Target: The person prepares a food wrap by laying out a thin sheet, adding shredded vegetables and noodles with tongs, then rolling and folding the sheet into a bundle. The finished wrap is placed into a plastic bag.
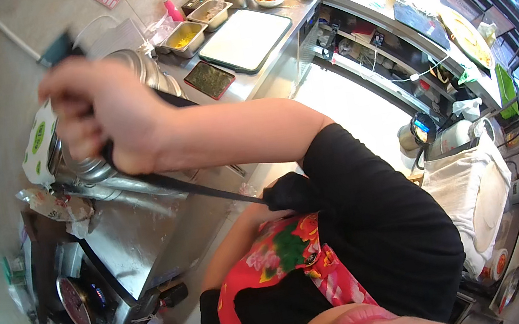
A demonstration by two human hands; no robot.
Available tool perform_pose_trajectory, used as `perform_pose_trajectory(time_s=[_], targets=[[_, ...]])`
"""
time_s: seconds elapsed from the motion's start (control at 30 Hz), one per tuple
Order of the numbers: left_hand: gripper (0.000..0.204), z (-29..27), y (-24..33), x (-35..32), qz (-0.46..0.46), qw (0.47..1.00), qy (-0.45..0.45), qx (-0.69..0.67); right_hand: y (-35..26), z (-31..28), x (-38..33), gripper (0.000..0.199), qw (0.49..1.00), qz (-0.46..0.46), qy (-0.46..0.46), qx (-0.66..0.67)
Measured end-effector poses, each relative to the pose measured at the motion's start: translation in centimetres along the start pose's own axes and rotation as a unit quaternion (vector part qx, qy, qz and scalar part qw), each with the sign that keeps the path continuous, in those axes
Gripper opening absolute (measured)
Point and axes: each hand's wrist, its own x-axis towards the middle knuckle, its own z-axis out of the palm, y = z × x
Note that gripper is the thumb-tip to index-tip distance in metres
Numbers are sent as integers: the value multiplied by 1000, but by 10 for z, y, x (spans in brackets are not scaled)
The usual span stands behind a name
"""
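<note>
My right arm reaches across to the left, with my right hand [100,108] raised and closed, slightly smeared by motion. A black strap [203,188] runs taut from this hand down to a black cloth-like bundle [292,192] at my chest. Above the fist a dark, blurred end piece [58,48] sticks out; I cannot tell whether it belongs to the strap. My left forearm [234,241] bends up toward the bundle, and the left hand and its fingers are hidden there. I wear a red floral apron [291,241] over black sleeves.
Behind my raised hand are stacked metal lids [141,69]. Along the counter stand a metal food pan [183,40], a white cutting board [246,40] and a dark rectangular tray [209,79]. A burner [82,302] sits lower left. Shelves [377,54] and a cloth-covered stand [468,191] are right.
</note>
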Motion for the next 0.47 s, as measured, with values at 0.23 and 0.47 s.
perform_pose_trajectory(time_s=[0.23,0.47], targets=[[45,29,-23,-23,-216,770,360,-481,-30,-99,-67,28,758,213,-36,-616],[52,-19,-36,-57,-21,745,482,-461,-153,-96,-136,63,492,60,-221,-840]])
